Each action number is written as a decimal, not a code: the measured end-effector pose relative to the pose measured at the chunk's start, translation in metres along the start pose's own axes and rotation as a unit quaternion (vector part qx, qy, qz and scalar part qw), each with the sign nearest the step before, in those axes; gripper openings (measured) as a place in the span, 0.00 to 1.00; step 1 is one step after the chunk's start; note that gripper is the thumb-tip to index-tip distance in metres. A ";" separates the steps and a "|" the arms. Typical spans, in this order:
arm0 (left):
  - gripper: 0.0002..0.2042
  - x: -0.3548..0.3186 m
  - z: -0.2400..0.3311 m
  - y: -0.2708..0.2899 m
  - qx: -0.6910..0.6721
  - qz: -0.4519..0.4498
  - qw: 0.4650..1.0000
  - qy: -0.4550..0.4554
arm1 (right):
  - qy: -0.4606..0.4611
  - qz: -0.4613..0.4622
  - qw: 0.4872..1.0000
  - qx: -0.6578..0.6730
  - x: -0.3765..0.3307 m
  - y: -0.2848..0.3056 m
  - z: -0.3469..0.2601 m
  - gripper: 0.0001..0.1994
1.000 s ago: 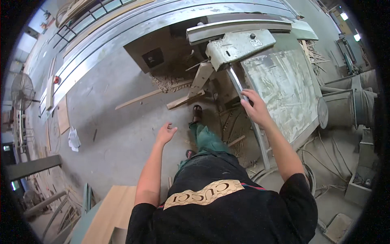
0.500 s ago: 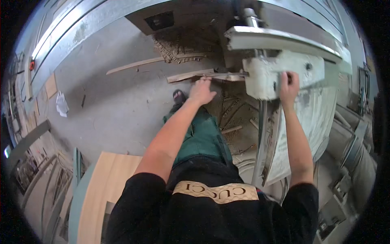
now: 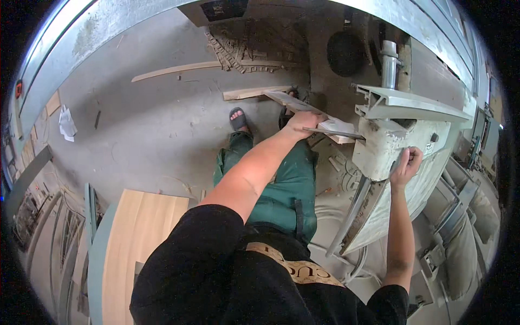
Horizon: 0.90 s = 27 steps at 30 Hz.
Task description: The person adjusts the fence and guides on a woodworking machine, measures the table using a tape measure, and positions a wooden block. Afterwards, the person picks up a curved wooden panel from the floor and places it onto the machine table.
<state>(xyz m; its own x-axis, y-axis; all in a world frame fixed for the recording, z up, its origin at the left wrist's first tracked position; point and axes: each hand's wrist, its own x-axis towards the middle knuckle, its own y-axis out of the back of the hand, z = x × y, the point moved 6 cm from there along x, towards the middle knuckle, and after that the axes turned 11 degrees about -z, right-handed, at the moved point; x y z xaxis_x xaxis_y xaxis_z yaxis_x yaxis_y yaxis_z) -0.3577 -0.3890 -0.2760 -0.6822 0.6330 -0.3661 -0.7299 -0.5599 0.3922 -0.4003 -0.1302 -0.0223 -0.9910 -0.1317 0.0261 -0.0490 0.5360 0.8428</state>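
Note:
My left hand (image 3: 305, 123) reaches past my legs, its fingers closed round a long wooden board (image 3: 290, 101). The board slants down to the right, and its pale end (image 3: 337, 130) shows beyond the fingers. A thin dark rod (image 3: 336, 132) crosses above that end, between the hand and a worn off-white machine block (image 3: 378, 149). At the block's near side is my right hand (image 3: 407, 167), fingers curled and thumb pressed in against them. Whatever lies within those right fingers is hidden.
A grooved metal rail (image 3: 414, 103) runs above the block, and a steel post (image 3: 349, 216) stands below it. Wood strips (image 3: 254, 93) and scraps lie on the floor by my sandalled foot (image 3: 237, 118). A light wooden panel (image 3: 138, 222) is at my left.
My left hand has moved right and nearer, and the board is now gripped and slanting. The view has shifted, so the block sits lower and farther right. My right hand stays at the block.

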 end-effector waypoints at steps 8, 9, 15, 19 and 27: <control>0.20 0.003 -0.024 -0.006 0.008 0.058 0.997 -0.048 | 0.006 -0.012 1.000 -0.006 0.015 -0.015 -0.008 0.06; 0.21 0.005 -0.027 -0.010 0.006 -0.006 1.000 -0.019 | 0.007 -0.011 1.000 -0.006 0.012 -0.014 -0.007 0.06; 0.17 -0.003 -0.031 -0.001 0.032 0.064 0.996 -0.055 | 0.006 -0.014 0.999 0.028 0.016 -0.020 -0.014 0.04; 0.18 -0.001 -0.019 0.000 0.018 0.078 0.994 -0.078 | 0.006 -0.004 1.000 -0.008 0.009 -0.012 -0.015 0.04; 0.23 0.003 -0.019 -0.006 0.035 0.076 0.994 -0.073 | 0.008 -0.001 1.000 0.006 0.013 -0.011 -0.018 0.05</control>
<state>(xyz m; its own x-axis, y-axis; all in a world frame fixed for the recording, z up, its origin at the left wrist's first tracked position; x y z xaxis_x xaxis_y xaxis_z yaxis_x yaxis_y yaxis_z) -0.3565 -0.3939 -0.2957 -0.7675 0.6172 -0.1734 -0.6102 -0.6204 0.4927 -0.4107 -0.1528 -0.0221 -0.9888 -0.1458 0.0330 -0.0525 0.5453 0.8366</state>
